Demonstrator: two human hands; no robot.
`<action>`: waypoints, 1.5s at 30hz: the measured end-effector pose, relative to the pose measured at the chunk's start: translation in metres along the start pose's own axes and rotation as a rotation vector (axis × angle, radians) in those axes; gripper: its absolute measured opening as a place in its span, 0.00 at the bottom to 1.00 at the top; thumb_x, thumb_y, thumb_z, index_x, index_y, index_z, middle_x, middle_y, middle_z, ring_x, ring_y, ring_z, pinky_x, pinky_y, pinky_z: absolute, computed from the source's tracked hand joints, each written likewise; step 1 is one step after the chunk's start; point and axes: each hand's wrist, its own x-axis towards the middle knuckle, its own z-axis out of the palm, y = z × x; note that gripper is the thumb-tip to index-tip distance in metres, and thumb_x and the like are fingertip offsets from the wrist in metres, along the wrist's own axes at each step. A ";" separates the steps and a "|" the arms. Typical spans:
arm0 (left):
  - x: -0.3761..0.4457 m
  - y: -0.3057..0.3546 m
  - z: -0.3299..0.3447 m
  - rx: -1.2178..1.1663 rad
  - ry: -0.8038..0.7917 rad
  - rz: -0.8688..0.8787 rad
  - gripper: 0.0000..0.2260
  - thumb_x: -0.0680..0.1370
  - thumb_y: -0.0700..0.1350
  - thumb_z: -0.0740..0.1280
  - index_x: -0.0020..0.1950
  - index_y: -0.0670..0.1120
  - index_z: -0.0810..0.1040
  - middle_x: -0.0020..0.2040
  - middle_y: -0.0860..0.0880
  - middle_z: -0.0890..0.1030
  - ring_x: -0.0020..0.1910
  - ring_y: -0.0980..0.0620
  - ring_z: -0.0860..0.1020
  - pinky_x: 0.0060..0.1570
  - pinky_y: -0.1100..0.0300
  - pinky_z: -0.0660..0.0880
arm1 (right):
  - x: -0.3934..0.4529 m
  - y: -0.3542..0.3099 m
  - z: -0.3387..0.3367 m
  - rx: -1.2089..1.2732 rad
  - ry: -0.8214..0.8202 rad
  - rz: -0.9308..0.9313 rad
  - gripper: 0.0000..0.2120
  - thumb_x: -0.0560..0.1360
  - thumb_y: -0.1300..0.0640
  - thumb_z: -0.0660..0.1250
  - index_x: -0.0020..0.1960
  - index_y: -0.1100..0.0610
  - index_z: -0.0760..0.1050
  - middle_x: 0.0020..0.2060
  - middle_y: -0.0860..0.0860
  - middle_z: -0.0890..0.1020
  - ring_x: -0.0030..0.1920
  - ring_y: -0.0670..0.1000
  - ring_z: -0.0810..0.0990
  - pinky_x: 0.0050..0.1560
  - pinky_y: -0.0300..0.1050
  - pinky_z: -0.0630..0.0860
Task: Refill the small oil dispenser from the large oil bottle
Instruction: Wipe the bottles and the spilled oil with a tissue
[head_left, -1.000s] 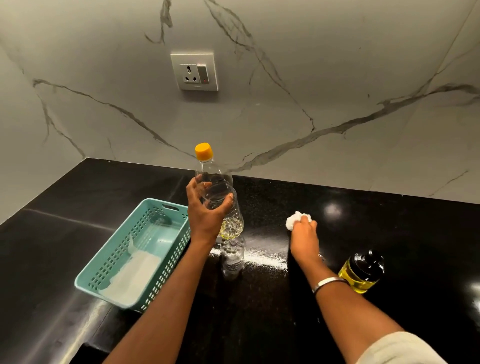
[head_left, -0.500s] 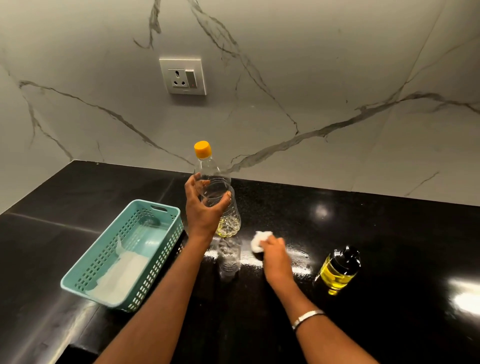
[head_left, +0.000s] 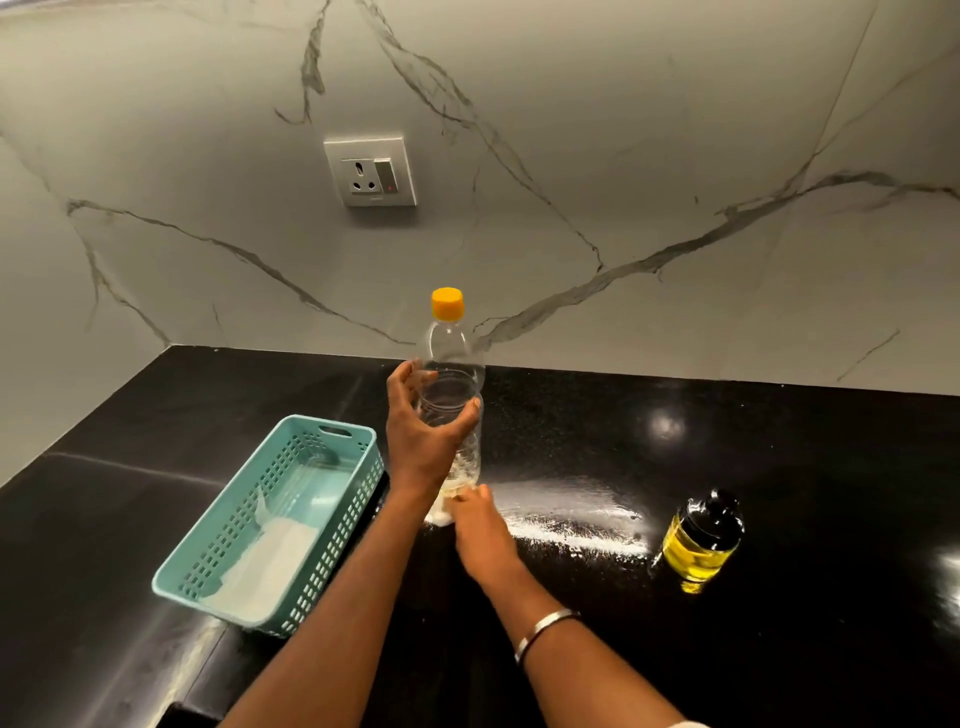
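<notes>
With the dispenser (head_left: 701, 540) filled, the capped bottle (head_left: 451, 395) is gripped by the left hand (head_left: 421, 441) while a tissue (head_left: 439, 512) is pinched under it by the right hand (head_left: 480, 530); setting down is probably called for.

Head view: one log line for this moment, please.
left hand: holds capped large oil bottle | right hand: wiping counter under it | dispenser: filled

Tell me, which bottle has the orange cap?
The tall clear oil bottle that the left hand holds has the orange cap. The small oil dispenser off to the right has a black top and much more yellow oil inside.
</notes>
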 end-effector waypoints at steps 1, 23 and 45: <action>0.002 0.000 -0.001 0.006 -0.007 0.006 0.35 0.66 0.44 0.79 0.68 0.48 0.65 0.57 0.55 0.77 0.54 0.59 0.80 0.57 0.53 0.78 | 0.000 -0.006 0.004 0.006 -0.032 -0.035 0.21 0.76 0.70 0.56 0.65 0.59 0.74 0.63 0.55 0.73 0.66 0.57 0.66 0.65 0.48 0.67; -0.006 -0.036 0.052 0.010 -0.123 -0.118 0.35 0.63 0.51 0.79 0.62 0.56 0.61 0.58 0.46 0.74 0.56 0.49 0.79 0.57 0.49 0.78 | -0.041 -0.001 -0.012 0.138 -0.080 -0.142 0.17 0.74 0.73 0.56 0.58 0.63 0.76 0.58 0.57 0.76 0.58 0.58 0.72 0.56 0.49 0.72; -0.071 -0.005 0.042 0.240 -0.030 -0.324 0.53 0.59 0.70 0.73 0.75 0.52 0.51 0.70 0.45 0.60 0.70 0.43 0.59 0.69 0.40 0.62 | -0.116 0.055 -0.061 0.266 0.087 -0.137 0.18 0.73 0.73 0.60 0.54 0.58 0.82 0.53 0.50 0.79 0.58 0.47 0.74 0.60 0.35 0.71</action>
